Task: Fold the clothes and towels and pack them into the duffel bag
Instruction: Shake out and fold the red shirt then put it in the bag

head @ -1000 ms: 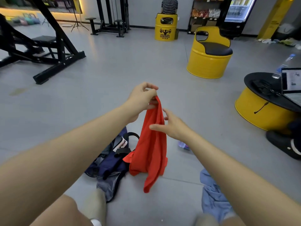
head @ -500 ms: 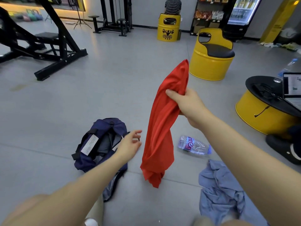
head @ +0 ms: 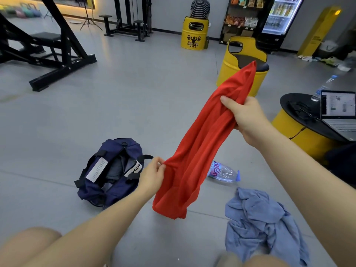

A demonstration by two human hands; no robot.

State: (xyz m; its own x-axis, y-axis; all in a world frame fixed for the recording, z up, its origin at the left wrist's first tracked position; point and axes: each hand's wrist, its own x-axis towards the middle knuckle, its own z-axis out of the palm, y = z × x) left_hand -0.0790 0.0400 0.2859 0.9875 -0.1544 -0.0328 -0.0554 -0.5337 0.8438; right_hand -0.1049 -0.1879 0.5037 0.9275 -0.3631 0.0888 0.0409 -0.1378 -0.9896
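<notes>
- Left hand [head: 152, 176] has closed in and now pinches one red garment's [head: 200, 143] edge.
- Right hand [head: 244, 116] grips it bunched, higher up.
- One duffel bag [head: 107, 172], one blue garment [head: 264, 224] on floor.

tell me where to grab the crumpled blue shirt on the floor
Probably from above, taking a raised fold near the far edge of the blue shirt: it lies in a crumpled heap on the floor, so ridges stand up to pinch. The left hand and right hand both hold the red cloth.
</notes>
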